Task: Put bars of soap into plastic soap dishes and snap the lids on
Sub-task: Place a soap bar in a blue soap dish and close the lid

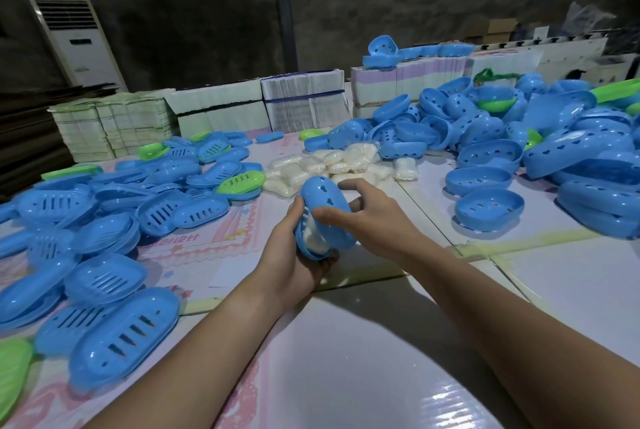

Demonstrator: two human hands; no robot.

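Left grip [294, 255]: I see it cupping the blue soap dish [325, 217] from below, frame centre.
Right grip [360, 217]: fingers curled over its lid.
Soap bar [317, 238]: white, showing inside.
Surface [346, 359]: glossy white.

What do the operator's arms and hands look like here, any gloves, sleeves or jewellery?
Both forearms are bare, with no sleeves in view. The left hand and right hand wear no gloves. No watch, bracelet, ring or markings are visible on either wrist or on the fingers that show.
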